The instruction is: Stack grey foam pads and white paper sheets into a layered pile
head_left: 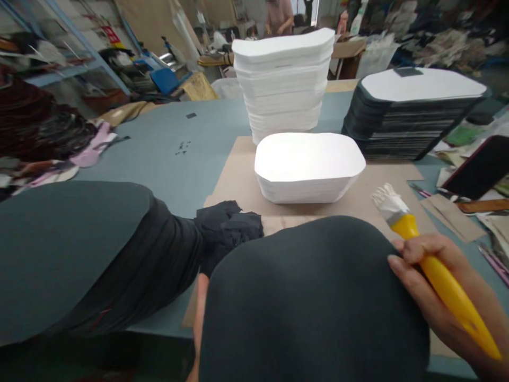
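Note:
My right hand [433,286] is closed around a yellow-handled brush [421,246] with white bristles, and its fingers also rest on the right edge of a dark grey rounded sheet [310,302] lifted close to the camera. My left hand [199,318] shows only as a sliver at the sheet's left edge, holding it from behind. Beyond the sheet, a low stack of white rounded pieces [308,164] lies on a brown cardboard mat [234,180]. A tall white stack [284,85] stands behind it.
A pile of dark grey sheets [79,249] lies at the left, with a crumpled black cloth [226,228] beside it. A black stack topped by a white piece [413,111] sits at the right. A phone [479,167] and scraps lie far right. A person stands in the background.

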Demonstrator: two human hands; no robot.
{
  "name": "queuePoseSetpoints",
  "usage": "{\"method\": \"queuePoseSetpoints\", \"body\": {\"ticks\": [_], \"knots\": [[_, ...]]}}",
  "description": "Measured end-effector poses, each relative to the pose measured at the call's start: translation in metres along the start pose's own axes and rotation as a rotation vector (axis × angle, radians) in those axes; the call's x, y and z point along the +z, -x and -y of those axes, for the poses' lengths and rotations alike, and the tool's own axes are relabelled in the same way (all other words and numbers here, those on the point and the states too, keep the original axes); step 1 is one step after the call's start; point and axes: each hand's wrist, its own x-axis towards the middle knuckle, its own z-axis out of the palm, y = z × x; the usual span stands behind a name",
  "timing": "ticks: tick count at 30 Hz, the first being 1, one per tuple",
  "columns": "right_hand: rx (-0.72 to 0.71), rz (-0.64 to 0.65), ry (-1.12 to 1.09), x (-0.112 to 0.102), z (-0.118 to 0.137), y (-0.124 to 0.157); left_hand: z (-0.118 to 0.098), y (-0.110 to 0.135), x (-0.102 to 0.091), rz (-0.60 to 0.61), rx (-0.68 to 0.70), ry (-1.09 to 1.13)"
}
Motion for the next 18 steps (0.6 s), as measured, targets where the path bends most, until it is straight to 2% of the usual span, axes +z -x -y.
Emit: {"method": "queuePoseSetpoints", "body": {"ticks": [2,4,7,9,11,13,15,18], "knots": [[0.005,0.008,0.060,-0.010,-0.022,0.020,0.011,0.000,0.002,-0.026,-0.080,0.181],[0.023,0.016,0.105,-0.017,-0.039,0.036,0.016,-0.002,0.004,-0.051,-0.221,0.283],[0.068,-0.008,0.161,-0.027,-0.064,0.054,0.014,-0.010,0.011,-0.107,-0.438,0.200],[0.113,-0.022,0.188,-0.031,-0.079,0.062,0.006,-0.020,0.017,-0.118,-0.489,0.094],[0.161,-0.025,0.204,-0.031,-0.093,0.066,-0.003,-0.034,0.022,-0.099,-0.436,-0.055],[0.192,-0.009,0.215,-0.026,-0.105,0.069,-0.010,-0.049,0.024,-0.089,-0.321,-0.246],[0.201,0.058,0.227,-0.017,-0.115,0.071,-0.013,-0.061,0.021,-0.095,-0.212,-0.431],[0.189,0.180,0.267,-0.006,-0.128,0.076,-0.007,-0.069,0.012,-0.132,-0.141,-0.665]]}}
